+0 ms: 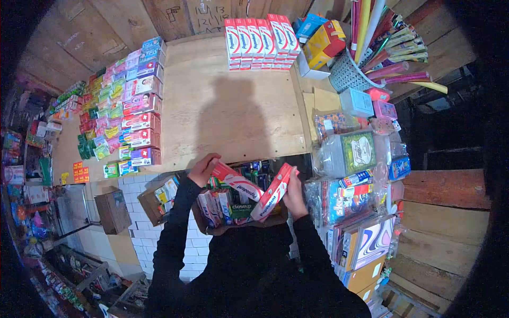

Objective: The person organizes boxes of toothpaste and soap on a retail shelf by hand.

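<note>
My left hand [203, 169] is closed on the upper left end of a red and white Pepsodent box [238, 181]. My right hand [294, 194] holds another red and white Pepsodent box [274, 193], tilted, its lower end near the first box. Both boxes are above an open cardboard carton [213, 230] in front of my body, with several toothpaste boxes inside, among them a dark green Closeup box [241, 208]. Upright Pepsodent boxes [255, 41] stand in a block at the back of the wooden shelf [183, 114].
Soap boxes [144, 122] and small packets line the shelf's left part. A blue-grey basket [350, 74] with rolls is at the back right, above stacked plastic-wrapped goods [347, 153]. A small carton [151, 208] lies lower left, beside a brown box [112, 212].
</note>
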`<state>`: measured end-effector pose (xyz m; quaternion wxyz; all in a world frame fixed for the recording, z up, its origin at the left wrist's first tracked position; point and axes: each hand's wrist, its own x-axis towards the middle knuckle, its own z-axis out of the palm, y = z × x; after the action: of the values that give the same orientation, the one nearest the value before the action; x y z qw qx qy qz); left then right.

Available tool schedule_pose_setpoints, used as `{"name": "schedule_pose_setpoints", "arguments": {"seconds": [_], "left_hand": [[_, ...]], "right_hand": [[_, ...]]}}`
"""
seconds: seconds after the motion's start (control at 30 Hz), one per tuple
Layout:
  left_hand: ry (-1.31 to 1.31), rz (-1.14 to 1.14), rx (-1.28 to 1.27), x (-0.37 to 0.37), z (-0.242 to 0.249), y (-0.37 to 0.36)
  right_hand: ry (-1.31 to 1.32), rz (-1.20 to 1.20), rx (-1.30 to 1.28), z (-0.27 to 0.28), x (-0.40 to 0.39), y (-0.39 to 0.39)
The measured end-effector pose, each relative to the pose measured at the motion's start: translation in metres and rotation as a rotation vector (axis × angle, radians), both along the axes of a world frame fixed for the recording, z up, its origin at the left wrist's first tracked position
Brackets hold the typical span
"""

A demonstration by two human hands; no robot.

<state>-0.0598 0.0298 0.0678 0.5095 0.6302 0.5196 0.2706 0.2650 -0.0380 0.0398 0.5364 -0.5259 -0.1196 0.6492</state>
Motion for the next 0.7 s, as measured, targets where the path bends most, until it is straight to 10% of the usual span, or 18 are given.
{"name": "schedule_pose_setpoints", "arguments": {"seconds": [0.53,0.7], "left_hand": [[-0.074,-0.367,-0.674,0.016,-0.090,-0.010],[-0.239,-0.080,-0.406,0.046,-0.118,-0.040]], "right_hand": [[0.234,0.394,-0.245,-0.022,-0.043,-0.041],[0.258,0.367,-0.385,-0.015,-0.071,-0.071]]}}
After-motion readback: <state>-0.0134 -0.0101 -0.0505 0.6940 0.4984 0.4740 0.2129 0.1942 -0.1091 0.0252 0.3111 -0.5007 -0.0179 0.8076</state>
